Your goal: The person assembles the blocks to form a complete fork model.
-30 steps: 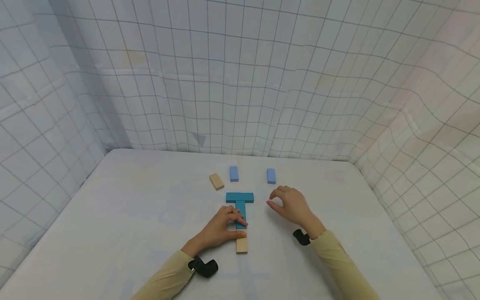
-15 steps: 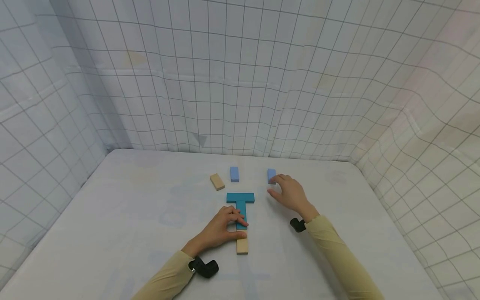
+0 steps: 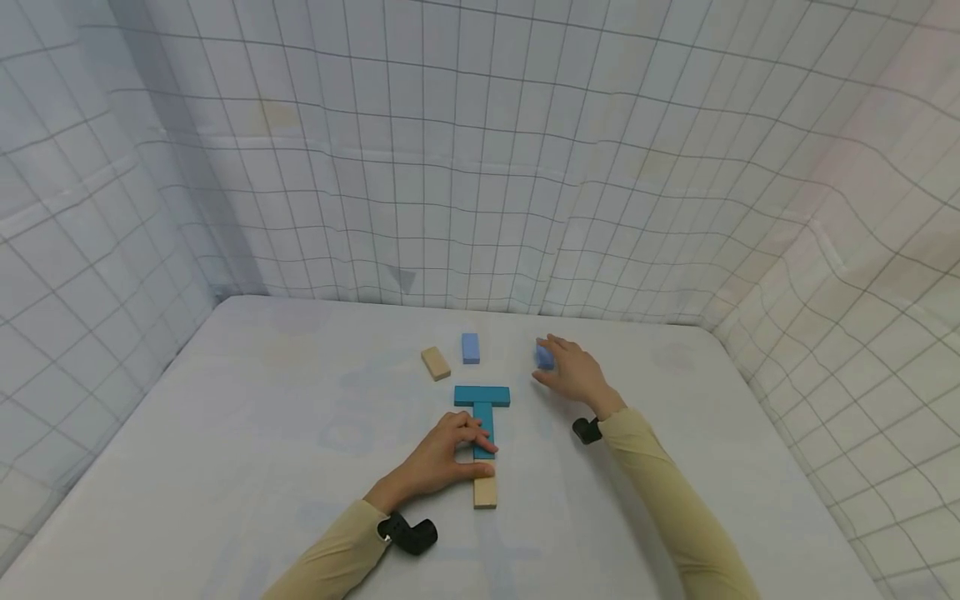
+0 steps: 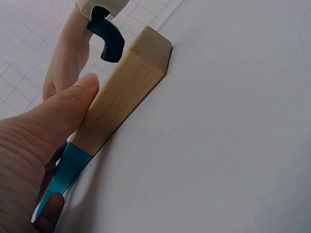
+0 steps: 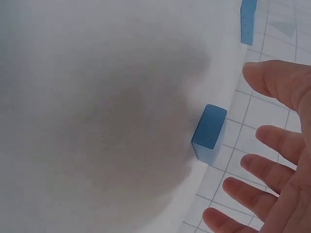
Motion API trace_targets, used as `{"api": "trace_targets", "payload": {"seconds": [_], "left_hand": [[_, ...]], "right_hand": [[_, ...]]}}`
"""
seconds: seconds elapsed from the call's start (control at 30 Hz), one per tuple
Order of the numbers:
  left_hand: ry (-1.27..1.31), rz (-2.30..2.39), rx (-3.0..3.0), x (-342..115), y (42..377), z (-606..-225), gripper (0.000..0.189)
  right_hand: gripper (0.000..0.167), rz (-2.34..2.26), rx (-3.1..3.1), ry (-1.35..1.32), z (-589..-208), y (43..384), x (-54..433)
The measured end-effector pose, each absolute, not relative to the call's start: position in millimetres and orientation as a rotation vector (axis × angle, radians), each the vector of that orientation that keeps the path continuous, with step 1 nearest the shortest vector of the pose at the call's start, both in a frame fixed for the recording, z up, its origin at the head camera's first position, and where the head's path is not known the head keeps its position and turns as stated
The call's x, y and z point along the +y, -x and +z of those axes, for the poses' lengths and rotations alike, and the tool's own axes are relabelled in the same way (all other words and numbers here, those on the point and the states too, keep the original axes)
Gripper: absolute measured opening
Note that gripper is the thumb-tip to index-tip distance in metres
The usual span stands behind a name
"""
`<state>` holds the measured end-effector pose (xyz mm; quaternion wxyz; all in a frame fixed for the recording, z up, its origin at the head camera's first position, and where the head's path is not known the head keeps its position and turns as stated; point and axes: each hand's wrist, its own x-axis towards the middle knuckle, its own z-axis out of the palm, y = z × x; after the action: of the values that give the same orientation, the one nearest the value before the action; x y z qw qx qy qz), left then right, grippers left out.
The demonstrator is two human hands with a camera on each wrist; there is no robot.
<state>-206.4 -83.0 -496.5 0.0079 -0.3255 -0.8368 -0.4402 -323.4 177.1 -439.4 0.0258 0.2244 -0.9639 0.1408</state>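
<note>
In the head view my left hand point(image 3: 438, 454) rests across a line of blocks. Its fingers lie over the upright teal block point(image 3: 483, 412) and its thumb touches the wooden block point(image 3: 485, 493) just below. In the left wrist view the thumb lies against the wooden block point(image 4: 124, 92), whose end meets the teal block point(image 4: 70, 162). A second teal block point(image 3: 482, 396) lies crosswise at the top, forming a T. My right hand point(image 3: 573, 372), fingers spread, reaches over a light blue block point(image 3: 544, 358); in the right wrist view that block point(image 5: 210, 128) stands apart from the fingertips.
Toward the back of the white table point(image 3: 300, 400) lie another light blue block point(image 3: 470, 348) and a tilted wooden block point(image 3: 436, 363). Grid-patterned white curtains point(image 3: 480, 167) enclose the table at the back and sides.
My right hand has moved away from me, up to and over the right light blue block, its fingers opening wider. The left hand and the block line have stayed put.
</note>
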Motion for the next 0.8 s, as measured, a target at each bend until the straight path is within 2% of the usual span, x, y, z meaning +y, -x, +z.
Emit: {"api": "trace_targets", "payload": {"seconds": [0.2, 0.8], "left_hand": [[1.017, -1.368, -2.621, -83.3, 206.2, -496.3, 0.028], [1.017, -1.352, -2.627, -83.6, 205.4, -495.0, 0.028]], "right_hand": [[0.068, 0.439, -3.080, -0.650, -441.5, 330.2, 176.2], [0.067, 0.499, -3.163, -0.688, -446.8, 331.4, 178.9]]}}
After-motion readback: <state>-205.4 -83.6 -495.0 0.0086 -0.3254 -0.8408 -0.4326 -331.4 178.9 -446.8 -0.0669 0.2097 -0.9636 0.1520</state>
